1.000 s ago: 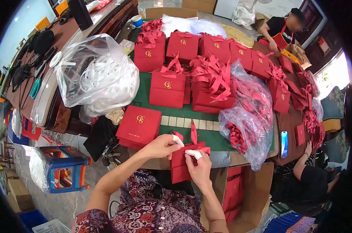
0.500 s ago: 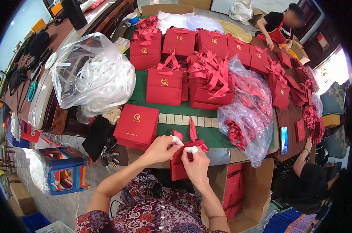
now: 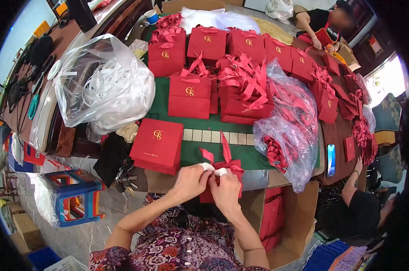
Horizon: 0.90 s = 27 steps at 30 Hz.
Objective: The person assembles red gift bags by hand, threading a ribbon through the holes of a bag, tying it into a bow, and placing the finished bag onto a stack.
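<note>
At the table's front edge, a small red gift bag (image 3: 207, 197) is held partly under my two hands, which cover much of it. A red ribbon (image 3: 225, 147) sticks up from its top, and another ribbon end lies to the left. My left hand (image 3: 188, 181) is closed in a pinch on the ribbon at the bag's upper edge. Beside it, almost touching, my right hand (image 3: 226, 189) pinches there too. White tape wraps fingertips on both hands. The exact spot between the fingertips is hidden. Left of my hands lies a flat stack of red bags (image 3: 157, 147) with gold lettering.
Several finished-looking red bags (image 3: 189, 97) with ribbons stand behind on the green mat (image 3: 161, 97). A clear sack of white ribbon (image 3: 107, 86) sits left, a plastic bag of red ribbon (image 3: 285, 131) right. A phone (image 3: 331, 160) lies farther right. A cardboard box (image 3: 299, 226) stands below. Two other people are nearby.
Both hands and the bag have shifted slightly, with the left hand moving closer to the right. The view has tilted a little. The fingers stay pinched at the ribbon.
</note>
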Each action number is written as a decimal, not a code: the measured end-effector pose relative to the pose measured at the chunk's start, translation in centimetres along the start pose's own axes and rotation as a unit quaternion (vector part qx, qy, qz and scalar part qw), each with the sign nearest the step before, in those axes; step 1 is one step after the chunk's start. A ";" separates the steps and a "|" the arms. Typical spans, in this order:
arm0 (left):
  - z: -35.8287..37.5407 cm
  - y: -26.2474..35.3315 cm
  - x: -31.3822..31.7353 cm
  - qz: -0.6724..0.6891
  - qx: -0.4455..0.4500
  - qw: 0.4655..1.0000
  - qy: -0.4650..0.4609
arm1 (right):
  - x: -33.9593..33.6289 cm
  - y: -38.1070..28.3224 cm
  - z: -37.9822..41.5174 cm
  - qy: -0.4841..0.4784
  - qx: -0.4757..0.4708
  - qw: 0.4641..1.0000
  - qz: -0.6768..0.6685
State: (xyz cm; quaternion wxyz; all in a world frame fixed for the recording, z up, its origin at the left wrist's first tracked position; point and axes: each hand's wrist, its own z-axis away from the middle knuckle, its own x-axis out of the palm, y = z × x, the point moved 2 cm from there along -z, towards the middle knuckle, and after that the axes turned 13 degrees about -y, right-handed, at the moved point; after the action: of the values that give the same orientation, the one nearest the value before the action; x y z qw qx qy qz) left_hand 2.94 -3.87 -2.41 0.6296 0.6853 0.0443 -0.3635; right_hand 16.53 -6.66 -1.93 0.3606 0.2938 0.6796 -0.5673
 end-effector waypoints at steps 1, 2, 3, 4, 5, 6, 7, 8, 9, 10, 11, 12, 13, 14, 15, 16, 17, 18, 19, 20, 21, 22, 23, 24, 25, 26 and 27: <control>0.2 0.2 0.2 -0.031 0.035 0.999 0.019 | 0.1 0.0 0.1 0.000 0.002 1.000 -0.001; 0.2 0.1 0.2 -0.030 0.034 0.999 0.018 | 0.2 0.1 0.1 -0.008 0.026 0.999 -0.023; 0.2 0.2 0.0 -0.016 0.028 0.999 0.023 | 0.2 0.3 0.0 -0.015 0.048 0.998 -0.045; 0.1 0.2 -0.2 -0.001 0.021 0.999 0.026 | 0.2 0.2 -0.1 -0.016 0.048 0.998 -0.045; 0.1 0.0 -0.6 0.015 0.023 0.999 0.033 | 0.1 0.1 -0.1 -0.004 0.072 0.991 -0.113; 0.0 -0.2 -0.8 0.015 0.021 0.999 0.033 | 0.1 0.1 -0.1 0.009 0.097 0.979 -0.182; -0.2 -0.6 -1.0 0.031 0.006 0.999 0.026 | 0.5 0.3 0.1 0.003 0.127 0.962 -0.243; -0.3 -1.0 -1.0 0.048 -0.008 0.999 0.018 | 0.4 0.3 0.2 0.004 0.129 0.961 -0.244; -0.3 -1.3 -1.1 0.033 -0.016 0.999 0.003 | 0.2 0.4 0.2 -0.005 0.122 0.968 -0.222; -0.3 -1.3 -1.2 0.034 -0.016 0.999 0.003 | 0.0 0.4 0.3 -0.014 0.114 0.973 -0.199; -0.3 -1.4 -1.1 0.035 -0.024 0.999 -0.010 | 0.0 0.4 0.4 -0.011 0.096 0.981 -0.170; -0.3 -1.5 -1.0 0.036 -0.031 0.999 -0.023 | 0.2 0.5 0.4 -0.010 0.098 0.981 -0.170; -0.2 -1.6 -0.7 0.037 -0.031 0.999 -0.024 | 0.4 0.5 0.4 -0.022 0.093 0.985 -0.141; -0.1 -1.8 -0.2 0.020 -0.006 1.000 -0.021 | 0.6 0.5 0.4 -0.032 0.088 0.989 -0.113; -0.1 -1.6 0.0 0.002 0.019 1.000 -0.018 | 0.6 0.5 0.4 -0.033 0.089 0.989 -0.113; -0.1 -1.6 -0.1 0.002 0.019 1.000 -0.018 | 0.5 0.6 0.3 -0.032 0.079 0.990 -0.110; -0.2 -1.5 -0.2 0.025 0.008 0.999 -0.021 | 0.4 0.7 0.1 -0.032 0.069 0.992 -0.105; -0.4 -1.2 -0.6 0.048 -0.003 0.999 -0.024 | 0.0 0.6 -0.2 -0.031 0.067 0.992 -0.105; -0.4 -0.7 -1.2 0.048 -0.002 0.999 -0.022 | -0.8 0.5 -0.4 -0.024 0.047 0.989 -0.139; -0.5 -0.1 -1.7 0.041 -0.028 0.997 -0.052 | -1.7 0.4 -0.7 -0.017 0.026 0.985 -0.171; -0.5 0.1 -2.0 0.035 -0.054 0.994 -0.083 | -2.6 0.4 -1.0 -0.009 0.028 0.985 -0.172; -0.5 0.1 -1.9 0.035 -0.054 0.995 -0.082 | -3.1 0.8 -1.4 0.003 0.011 0.989 -0.145; -0.4 -0.1 -1.6 0.031 -0.035 0.997 -0.067 | -3.6 1.1 -1.9 -0.019 -0.005 0.989 -0.144; -0.3 -0.2 -1.4 0.027 -0.016 0.998 -0.052 | -4.0 1.3 -2.4 -0.041 -0.020 0.989 -0.142; -0.2 -0.3 -1.0 0.027 -0.014 0.998 -0.051 | -4.2 1.7 -2.8 -0.040 -0.020 0.989 -0.142; 0.0 -0.4 -0.7 0.006 0.005 1.000 -0.028 | -3.9 2.1 -3.3 -0.092 -0.034 0.986 -0.132; 0.1 -0.4 -0.4 -0.016 0.024 1.000 -0.005 | -3.5 2.7 -3.7 -0.144 -0.049 0.981 -0.121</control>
State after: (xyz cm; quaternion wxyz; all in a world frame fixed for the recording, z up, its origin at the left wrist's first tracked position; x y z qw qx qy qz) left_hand 2.38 -3.68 -2.53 0.6073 0.6976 0.0429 -0.3777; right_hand 20.11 -2.54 -0.18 0.3973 0.1070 0.6779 -0.6092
